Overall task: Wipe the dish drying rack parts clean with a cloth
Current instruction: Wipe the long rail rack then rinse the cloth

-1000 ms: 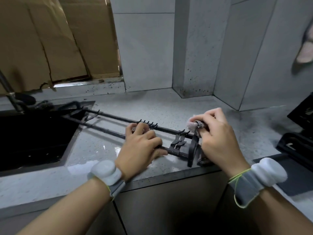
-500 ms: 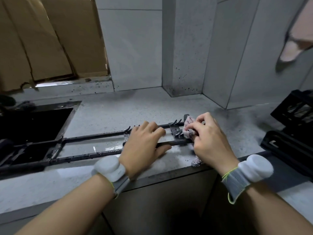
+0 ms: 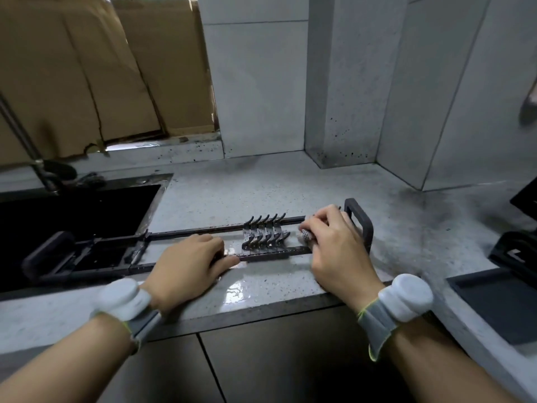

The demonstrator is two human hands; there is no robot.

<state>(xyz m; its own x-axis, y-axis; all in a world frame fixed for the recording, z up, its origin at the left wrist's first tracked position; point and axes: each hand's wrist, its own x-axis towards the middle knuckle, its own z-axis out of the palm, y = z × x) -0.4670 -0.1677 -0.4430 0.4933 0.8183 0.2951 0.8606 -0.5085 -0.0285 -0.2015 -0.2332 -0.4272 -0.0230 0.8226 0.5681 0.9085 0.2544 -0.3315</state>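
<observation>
Grey speckled countertop (image 3: 261, 193) is backed by pale tiled walls, with a black sink (image 3: 72, 210) set in at the left. A long black rack frame (image 3: 203, 231) is laid across the counter — its left end reaching over the sink, its looped right end by the right hand (image 3: 334, 242). The near rail is gripped by the curled left hand (image 3: 189, 263). A checked cloth (image 3: 306, 234) is pinched in the right fingers against the far rail, just beside a cluster of hooks (image 3: 264, 234).
</observation>
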